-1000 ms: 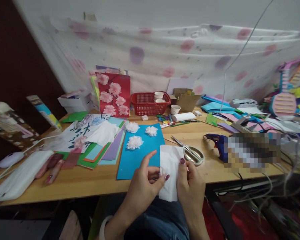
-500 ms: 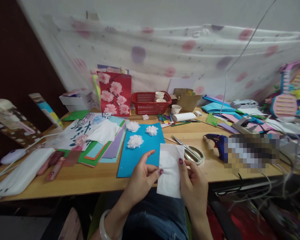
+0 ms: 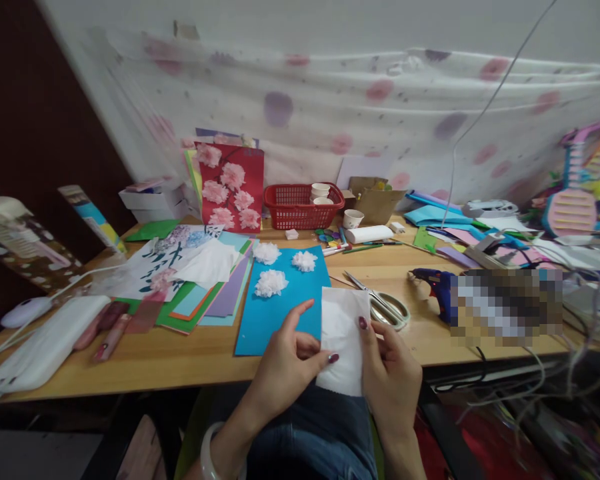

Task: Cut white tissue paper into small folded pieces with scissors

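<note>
A folded white tissue (image 3: 343, 333) hangs upright over the table's front edge between my hands. My right hand (image 3: 391, 373) pinches its right side, thumb on the near face and fingers behind. On its left side, my left hand (image 3: 290, 363) is closed on the tissue, thumb lying across the near face and index finger stretched out; its other fingertips are hidden behind. Just beyond lies a blue sheet (image 3: 285, 327) with a few white paper flowers (image 3: 271, 283) on its upper part. A pair of scissors (image 3: 387, 310) rests beside the tissue's upper right.
A blue glue gun (image 3: 437, 290) sits at the right, near cables. Coloured paper sheets (image 3: 225, 293) lie at the left, by a white power bank (image 3: 45, 343). Behind stand a red basket (image 3: 303, 217) with paper cups and a red card (image 3: 235, 160) with pink flowers.
My left thumb has slid slightly right and down over the tissue's face. My right hand has shifted a little to the right, still pinching the tissue.
</note>
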Demonstrator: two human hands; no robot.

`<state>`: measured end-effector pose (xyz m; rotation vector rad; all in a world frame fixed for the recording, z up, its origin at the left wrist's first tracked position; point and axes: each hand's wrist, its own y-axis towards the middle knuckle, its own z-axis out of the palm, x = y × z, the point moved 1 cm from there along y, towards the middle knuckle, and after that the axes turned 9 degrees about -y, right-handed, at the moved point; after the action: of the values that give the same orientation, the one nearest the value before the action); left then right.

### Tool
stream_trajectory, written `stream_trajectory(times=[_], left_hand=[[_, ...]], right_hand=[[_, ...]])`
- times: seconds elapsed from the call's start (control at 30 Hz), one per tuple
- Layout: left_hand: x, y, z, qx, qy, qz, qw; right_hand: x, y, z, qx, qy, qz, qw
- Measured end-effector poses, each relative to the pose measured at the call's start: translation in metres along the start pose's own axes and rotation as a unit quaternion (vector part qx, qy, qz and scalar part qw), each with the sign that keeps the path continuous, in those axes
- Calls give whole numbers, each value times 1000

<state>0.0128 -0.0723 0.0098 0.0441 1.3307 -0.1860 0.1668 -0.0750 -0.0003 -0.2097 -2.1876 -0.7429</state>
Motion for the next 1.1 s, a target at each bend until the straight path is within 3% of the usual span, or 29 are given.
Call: stream_trajectory(times=[0.27,0.37,0.53,0.73,1.0,1.1], left_hand=[[-1,3,-5,34,-52,-25,998],[-5,8,-11,20,-47,2,999],[-29,18,-16,29,35,90,995],[-58,16,-3,91,95,98,986],[-56,20,3,83,101,130,983],[-60,28,-4,38,64,162,984]], right_hand=[[-4,3,1,23,52,11,998],[-4,4,-3,33,89,-2,995],[2,1,-8,84,98,-99,987],[2,-3,-10,138,83,-164,973],[0,-5,-10,146,71,-148,976],[0,-5,-11,153,90,-114,977]])
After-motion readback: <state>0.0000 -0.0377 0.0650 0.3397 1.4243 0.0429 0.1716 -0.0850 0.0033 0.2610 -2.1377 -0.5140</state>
